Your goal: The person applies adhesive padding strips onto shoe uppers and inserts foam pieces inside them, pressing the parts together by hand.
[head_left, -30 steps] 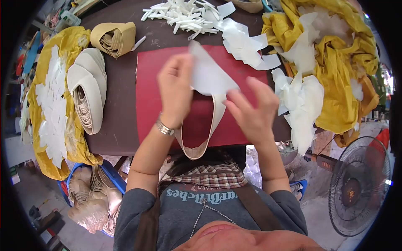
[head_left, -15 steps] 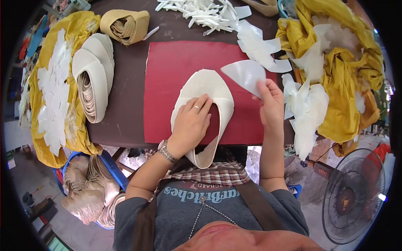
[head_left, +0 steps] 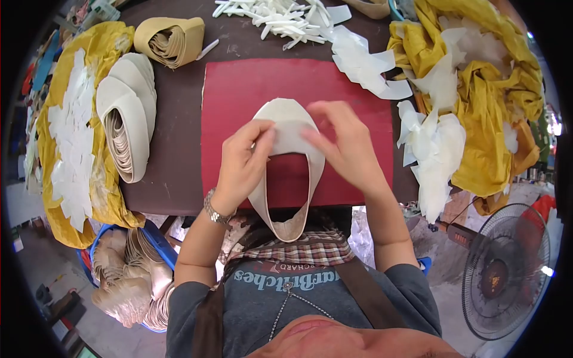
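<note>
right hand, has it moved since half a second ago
Yes, the right hand has moved left, inward from the right edge of the red mat.

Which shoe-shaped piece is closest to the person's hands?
The single cream piece, partly on the red mat, by the left hand and right hand; the cream stack and tan bundle sit left of the mat.

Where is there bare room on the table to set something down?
Free: the red mat beyond the left hand, and the brown tabletop between that mat and the stacked cream pieces. Crowded: the right side, with white sheets and yellow sheeting.
</note>
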`<move>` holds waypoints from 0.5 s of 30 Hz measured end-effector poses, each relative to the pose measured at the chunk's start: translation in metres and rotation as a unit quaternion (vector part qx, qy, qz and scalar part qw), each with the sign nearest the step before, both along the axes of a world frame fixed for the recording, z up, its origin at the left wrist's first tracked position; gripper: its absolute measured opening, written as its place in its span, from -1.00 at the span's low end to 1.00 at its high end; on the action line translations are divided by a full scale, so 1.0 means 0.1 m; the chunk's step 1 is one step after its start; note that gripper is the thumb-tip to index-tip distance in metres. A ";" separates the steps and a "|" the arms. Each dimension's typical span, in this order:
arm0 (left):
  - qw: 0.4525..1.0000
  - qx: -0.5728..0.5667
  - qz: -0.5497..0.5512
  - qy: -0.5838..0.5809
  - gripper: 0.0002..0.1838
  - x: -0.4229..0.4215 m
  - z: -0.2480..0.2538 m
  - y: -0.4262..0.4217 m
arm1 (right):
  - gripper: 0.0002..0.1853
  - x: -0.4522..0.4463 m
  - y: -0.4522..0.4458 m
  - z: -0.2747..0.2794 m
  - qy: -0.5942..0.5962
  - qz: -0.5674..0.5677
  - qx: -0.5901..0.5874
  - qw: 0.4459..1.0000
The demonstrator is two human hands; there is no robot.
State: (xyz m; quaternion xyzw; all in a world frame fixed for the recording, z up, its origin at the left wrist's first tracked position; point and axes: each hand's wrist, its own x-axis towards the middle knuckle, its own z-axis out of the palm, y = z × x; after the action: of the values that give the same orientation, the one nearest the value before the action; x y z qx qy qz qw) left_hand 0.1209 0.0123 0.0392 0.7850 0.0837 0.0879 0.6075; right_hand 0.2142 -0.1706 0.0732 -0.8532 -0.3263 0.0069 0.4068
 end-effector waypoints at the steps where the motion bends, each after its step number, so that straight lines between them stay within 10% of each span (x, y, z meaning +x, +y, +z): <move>1: 1.000 0.006 0.005 0.025 -0.73 0.09 -0.03 0.04 | -0.69 0.12 0.06 -0.12 0.066 0.005 -0.008 0.998; 15: 0.987 -0.066 0.087 0.115 -0.85 0.27 -0.41 0.16 | -0.64 0.56 0.35 -0.55 0.273 0.008 -0.148 0.950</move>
State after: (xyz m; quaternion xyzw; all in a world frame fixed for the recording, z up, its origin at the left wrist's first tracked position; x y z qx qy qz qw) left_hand 0.1480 0.0287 -0.0020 0.7376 0.2262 0.0437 0.6347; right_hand 0.2706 -0.1352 0.0181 -0.8668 -0.2051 0.2912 0.3491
